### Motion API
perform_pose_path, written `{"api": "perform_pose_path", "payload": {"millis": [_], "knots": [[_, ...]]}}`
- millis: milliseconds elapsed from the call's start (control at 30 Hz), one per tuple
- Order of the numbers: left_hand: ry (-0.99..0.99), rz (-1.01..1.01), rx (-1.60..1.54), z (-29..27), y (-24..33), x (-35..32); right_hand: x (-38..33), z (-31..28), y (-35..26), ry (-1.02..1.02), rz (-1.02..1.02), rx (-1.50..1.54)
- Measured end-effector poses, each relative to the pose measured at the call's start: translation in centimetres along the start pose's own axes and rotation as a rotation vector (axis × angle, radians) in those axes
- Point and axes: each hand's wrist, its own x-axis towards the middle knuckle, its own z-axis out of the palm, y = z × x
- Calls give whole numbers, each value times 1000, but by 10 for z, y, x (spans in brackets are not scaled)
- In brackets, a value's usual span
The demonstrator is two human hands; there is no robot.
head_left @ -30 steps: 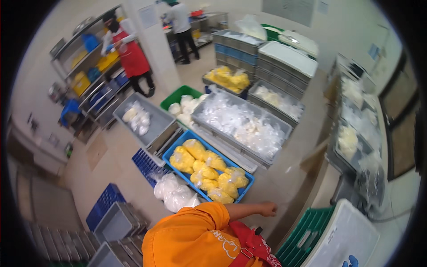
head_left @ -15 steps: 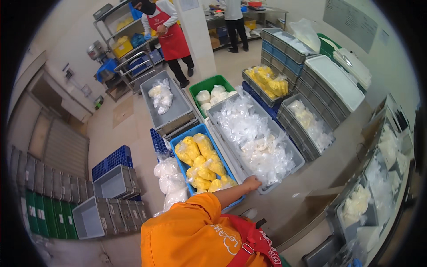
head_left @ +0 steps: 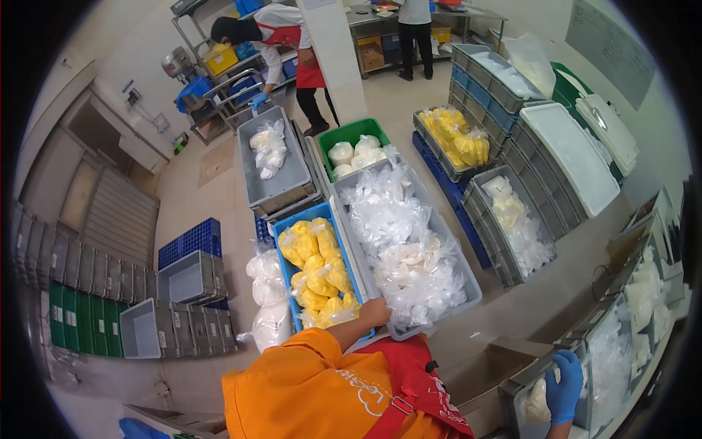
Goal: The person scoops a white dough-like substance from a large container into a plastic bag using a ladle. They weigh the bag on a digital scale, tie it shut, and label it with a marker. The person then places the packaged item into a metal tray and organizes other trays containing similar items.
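My bare left hand [head_left: 376, 312] reaches across from an orange sleeve, its fingers closed on the near left corner of a long grey crate [head_left: 474, 294]. Clear plastic bags of white stuff [head_left: 417, 267] fill that crate. Beside it on the left stands a blue crate [head_left: 281, 252] of tied bags with yellow contents [head_left: 316, 272]. In a blue glove, my right hand [head_left: 564, 384] is raised at the lower right, thumb and fingers apart with nothing visible between them. It is nearest to a grey bin [head_left: 521, 410] holding pale bags.
A bent co-worker [head_left: 281, 36] has a gloved hand at the far end of another grey crate [head_left: 274, 194]. Behind are a green crate [head_left: 325, 150] and a pillar [head_left: 338, 66]. Stacked crates [head_left: 504, 157] and a blue pallet [head_left: 475, 238] stand right; white bags [head_left: 270, 322] lie left.
The long grey crate has shifted toward me and left, with my left hand at its corner; floor shows between it and the pallet. My gloved right hand has come into view. The co-worker has bent down.
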Motion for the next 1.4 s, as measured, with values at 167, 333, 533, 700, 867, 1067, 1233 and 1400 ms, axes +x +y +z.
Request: {"api": "perform_pose_path", "payload": {"millis": [167, 333, 533, 700, 867, 1067, 1233, 1400], "knots": [[-8, 34, 119, -4, 0, 7, 76, 27, 60, -95, -59, 9], [-20, 2, 158, -5, 6, 12, 152, 80, 111, -144, -8, 89], [12, -59, 198, 23, -8, 18, 219, 194, 176, -175, 226, 309], [38, -50, 144, 5, 12, 17, 218, 274, 230, -295, 495, 479], [18, -53, 202, 14, 4, 27, 203, 320, 321, -508, 748, 482], [-378, -282, 102, -24, 38, 26, 334, 286, 442, -263, 1065, 869], [491, -272, 231, -80, 189, 57, 527, 175, 486, 389, 1089, 1594], [467, -113, -395, -82, 347, 162, 549, 189, 537, 266, 1008, 1333]]}}
